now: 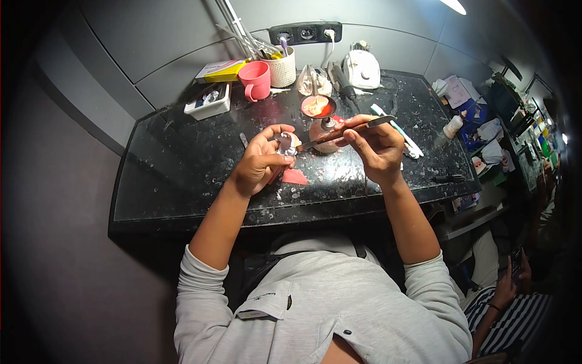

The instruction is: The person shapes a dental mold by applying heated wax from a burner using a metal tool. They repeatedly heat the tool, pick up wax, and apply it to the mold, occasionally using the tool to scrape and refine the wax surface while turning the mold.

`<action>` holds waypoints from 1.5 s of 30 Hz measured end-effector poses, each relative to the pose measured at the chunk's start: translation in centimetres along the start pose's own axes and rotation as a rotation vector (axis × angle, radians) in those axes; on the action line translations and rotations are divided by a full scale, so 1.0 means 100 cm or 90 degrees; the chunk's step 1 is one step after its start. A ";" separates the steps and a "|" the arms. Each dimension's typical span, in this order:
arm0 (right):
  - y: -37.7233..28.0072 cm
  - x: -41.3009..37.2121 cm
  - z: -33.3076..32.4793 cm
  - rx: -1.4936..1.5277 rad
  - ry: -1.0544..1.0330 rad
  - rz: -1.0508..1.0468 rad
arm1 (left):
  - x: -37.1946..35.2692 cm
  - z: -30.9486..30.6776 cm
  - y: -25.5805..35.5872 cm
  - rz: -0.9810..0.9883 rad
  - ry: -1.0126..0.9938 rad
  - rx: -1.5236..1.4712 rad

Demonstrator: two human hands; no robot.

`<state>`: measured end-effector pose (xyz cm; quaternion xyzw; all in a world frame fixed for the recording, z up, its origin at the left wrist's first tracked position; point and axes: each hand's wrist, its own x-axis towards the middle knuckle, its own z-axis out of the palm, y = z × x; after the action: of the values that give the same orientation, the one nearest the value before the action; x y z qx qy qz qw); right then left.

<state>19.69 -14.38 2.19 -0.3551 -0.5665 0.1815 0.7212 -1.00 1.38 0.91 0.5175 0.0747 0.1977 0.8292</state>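
Observation:
My left hand (pixel 259 162) is closed round a small whitish, shiny piece (pixel 287 144), pinched between thumb and fingers; its exact kind is hard to make out. In my right hand (pixel 379 153) is a wax knife (pixel 354 130) with a brown handle and a metal blade at each end. One blade tip reaches the small piece, touching it or very close. Behind the knife stands a round glass burner (pixel 323 134) with a metal neck, partly hidden by my right fingers. A flat pink wax piece (pixel 294 176) lies beneath my left hand.
A small pan (pixel 317 107) with pinkish contents is beyond the burner. Farther back are a pink mug (pixel 255 81), a white tray (pixel 209 104), a tool holder (pixel 282 68) and a white device (pixel 362 68). White-handled tools (pixel 400 133) lie right. Another person's hand (pixel 504 291) holds a phone.

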 end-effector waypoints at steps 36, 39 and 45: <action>0.004 -0.001 0.000 -0.073 -0.026 -0.044 | 0.001 -0.003 -0.003 -0.019 0.039 0.040; 0.005 -0.001 0.001 -0.071 -0.024 -0.051 | 0.001 -0.002 -0.003 -0.011 0.045 0.043; 0.007 -0.001 0.002 -0.100 -0.018 -0.056 | 0.001 0.002 -0.004 0.009 0.059 0.051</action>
<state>19.60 -13.95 1.64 -0.3828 -0.6040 0.1093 0.6905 -0.74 1.12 0.62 0.5409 0.1171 0.2242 0.8022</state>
